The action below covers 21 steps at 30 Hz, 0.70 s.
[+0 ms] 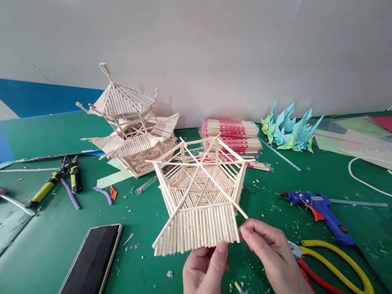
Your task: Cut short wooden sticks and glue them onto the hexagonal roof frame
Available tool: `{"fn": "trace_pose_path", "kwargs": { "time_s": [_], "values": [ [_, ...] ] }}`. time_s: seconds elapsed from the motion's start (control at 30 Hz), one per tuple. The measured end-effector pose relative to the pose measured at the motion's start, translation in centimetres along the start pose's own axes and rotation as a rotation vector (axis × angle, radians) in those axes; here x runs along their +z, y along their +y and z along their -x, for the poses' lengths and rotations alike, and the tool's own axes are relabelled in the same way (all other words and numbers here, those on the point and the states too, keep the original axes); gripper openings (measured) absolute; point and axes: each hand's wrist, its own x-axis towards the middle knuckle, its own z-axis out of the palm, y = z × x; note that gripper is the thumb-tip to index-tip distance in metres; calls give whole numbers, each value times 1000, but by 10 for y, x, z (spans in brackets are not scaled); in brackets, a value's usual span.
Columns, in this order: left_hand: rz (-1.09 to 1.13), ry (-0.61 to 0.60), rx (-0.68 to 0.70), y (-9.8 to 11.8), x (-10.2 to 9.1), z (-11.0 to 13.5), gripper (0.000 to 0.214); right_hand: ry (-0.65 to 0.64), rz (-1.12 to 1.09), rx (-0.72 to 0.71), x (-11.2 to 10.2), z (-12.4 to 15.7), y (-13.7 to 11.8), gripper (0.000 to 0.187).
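Observation:
A hexagonal roof section of thin wooden sticks is held up over the green table. My left hand pinches its near lower edge from below. My right hand pinches the end of a long diagonal stick at the section's right corner. Both hands are closed on the piece. Behind it stands a finished two-tier stick pagoda.
Wrapped chopstick bundles and paper cranes lie behind. A blue glue gun and yellow-handled cutters lie to the right. A phone is at the left, with pliers further back. Wood chips litter the mat.

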Motion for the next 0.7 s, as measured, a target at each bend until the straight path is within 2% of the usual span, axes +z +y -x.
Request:
{"fn": "trace_pose_path", "kwargs": {
  "time_s": [0.13, 0.4, 0.7],
  "values": [
    [-26, 7, -1, -2, 3, 0, 16, -54, -36, 17, -1, 4, 3, 24],
    [-58, 34, 17, -12, 10, -6, 28, -42, -61, -38, 2, 3, 7, 24],
    [-19, 21, 26, -10, 12, -7, 22, -61, -59, -15, 3, 2, 9, 28]
  ]
}}
